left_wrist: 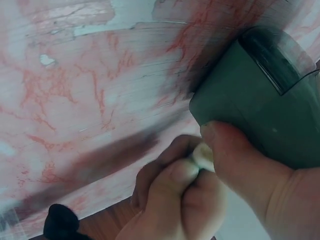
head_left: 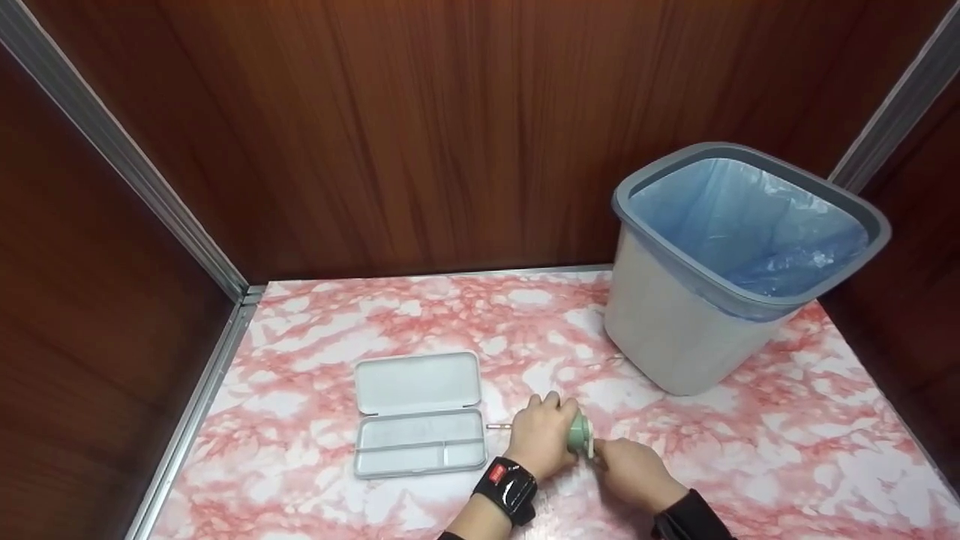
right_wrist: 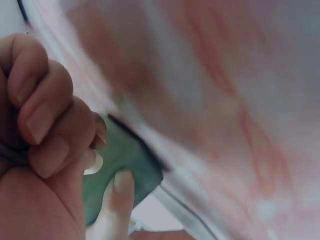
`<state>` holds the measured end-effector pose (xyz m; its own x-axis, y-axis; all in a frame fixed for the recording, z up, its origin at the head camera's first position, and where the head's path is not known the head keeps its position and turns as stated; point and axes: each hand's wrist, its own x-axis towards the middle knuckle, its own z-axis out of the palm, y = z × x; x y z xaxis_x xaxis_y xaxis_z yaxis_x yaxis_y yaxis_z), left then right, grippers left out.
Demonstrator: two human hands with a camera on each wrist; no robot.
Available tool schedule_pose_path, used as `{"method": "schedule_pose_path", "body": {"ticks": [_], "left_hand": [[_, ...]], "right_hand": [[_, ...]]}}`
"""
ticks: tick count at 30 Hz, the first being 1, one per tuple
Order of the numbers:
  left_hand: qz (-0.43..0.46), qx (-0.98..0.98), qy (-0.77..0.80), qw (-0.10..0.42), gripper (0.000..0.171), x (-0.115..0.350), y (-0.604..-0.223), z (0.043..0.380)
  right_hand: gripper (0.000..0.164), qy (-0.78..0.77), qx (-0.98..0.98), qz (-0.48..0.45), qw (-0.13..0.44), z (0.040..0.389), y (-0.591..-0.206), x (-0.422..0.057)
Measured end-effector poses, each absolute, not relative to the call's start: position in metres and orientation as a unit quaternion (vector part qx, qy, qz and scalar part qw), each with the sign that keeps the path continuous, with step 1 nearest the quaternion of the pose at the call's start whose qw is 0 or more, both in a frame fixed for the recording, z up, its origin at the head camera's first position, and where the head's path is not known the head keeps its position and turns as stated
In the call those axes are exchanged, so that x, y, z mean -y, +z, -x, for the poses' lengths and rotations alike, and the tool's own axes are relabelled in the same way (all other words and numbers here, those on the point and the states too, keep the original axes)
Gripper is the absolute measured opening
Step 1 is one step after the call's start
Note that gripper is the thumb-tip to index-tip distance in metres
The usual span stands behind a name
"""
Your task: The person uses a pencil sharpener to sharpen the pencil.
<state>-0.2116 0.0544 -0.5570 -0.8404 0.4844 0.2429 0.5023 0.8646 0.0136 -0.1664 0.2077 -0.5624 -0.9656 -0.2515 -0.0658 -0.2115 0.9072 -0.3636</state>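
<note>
Left hand (head_left: 541, 433) grips smooth, boxy green sharpener (left_wrist: 250, 102); right hand (head_left: 634, 469) pinches rounded white knob (left_wrist: 203, 157) at its end. Sharpener between hands, over marbled red-white tabletop (head_left: 420, 311). Thin stick (head_left: 498, 427) juts toward open divided case (head_left: 418, 383).

You are at what looks like a small booth fitted out as a workstation; the kind of building around it cannot be told. Dark wood-grain panels (head_left: 420, 135) rise in front of you and on both sides, and straight grey metal strips (head_left: 142, 174) run along their corners, much like a partitioned cubicle. Between them lies your tabletop (head_left: 300, 510), surfaced in a red-and-white marbled pattern, with a bag-lined wastebasket (head_left: 667, 330) standing right on it, which suggests a staged work area.
</note>
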Motion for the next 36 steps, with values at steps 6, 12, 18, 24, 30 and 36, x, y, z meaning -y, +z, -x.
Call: {"method": "schedule_pose_path", "body": {"ticks": [6,12,18,24,30,36], "left_hand": [[0.255,0.958,-0.035,0.128,0.069,-0.054,-0.558,0.211],[0.256,0.957,-0.038,0.129,0.068,-0.054,-0.558,0.211],[0.257,0.959,-0.040,0.115,0.068,-0.055,-0.557,0.211],[0.259,0.958,-0.037,0.114,0.068,-0.055,-0.556,0.211],[0.258,0.958,-0.032,0.116,0.067,-0.055,-0.557,0.211],[0.256,0.959,-0.031,0.118,0.070,-0.054,-0.557,0.212]], "right_hand": [[0.020,-0.179,-0.975,0.124,0.049,0.154,-0.547,-0.208],[0.026,-0.169,-0.977,0.127,0.032,0.155,-0.529,-0.208],[0.025,-0.188,-0.972,0.141,0.004,0.168,-0.516,-0.210],[0.023,-0.187,-0.973,0.132,0.015,0.187,-0.509,-0.211],[0.020,-0.189,-0.974,0.122,0.030,0.203,-0.510,-0.212],[0.021,-0.189,-0.974,0.116,0.037,0.217,-0.519,-0.212]]}}
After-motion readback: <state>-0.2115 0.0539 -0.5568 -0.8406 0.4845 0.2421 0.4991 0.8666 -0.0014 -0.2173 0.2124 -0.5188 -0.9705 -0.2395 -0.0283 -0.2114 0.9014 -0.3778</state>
